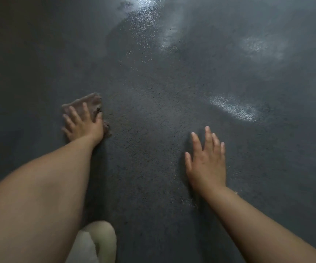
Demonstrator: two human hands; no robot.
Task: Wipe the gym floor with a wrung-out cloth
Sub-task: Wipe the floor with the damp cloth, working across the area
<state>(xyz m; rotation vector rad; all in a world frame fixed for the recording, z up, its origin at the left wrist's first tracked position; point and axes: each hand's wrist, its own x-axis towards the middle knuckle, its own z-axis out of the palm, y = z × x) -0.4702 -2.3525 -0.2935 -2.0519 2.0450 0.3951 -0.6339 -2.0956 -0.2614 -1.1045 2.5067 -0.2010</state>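
The cloth point(89, 107) is lying flat on the dark gym floor point(153, 114), left of centre, its long axis running from the near left toward the far right, with one corner pointing away from the person. The left hand point(84, 126) is pressing down on the cloth with fingers spread, covering its near half; a small part of the cloth is showing just right of the wrist. The cloth's edges are blurred, so its folds are hard to make out. The right hand point(206, 162) is resting palm-down on the bare floor with fingers spread, gripping nothing, well apart from the cloth. Pale wet patches point(233, 109) are shining on the far right floor. A pale rounded shape point(100, 242) is being cut off by the bottom edge; its identity is unclear.
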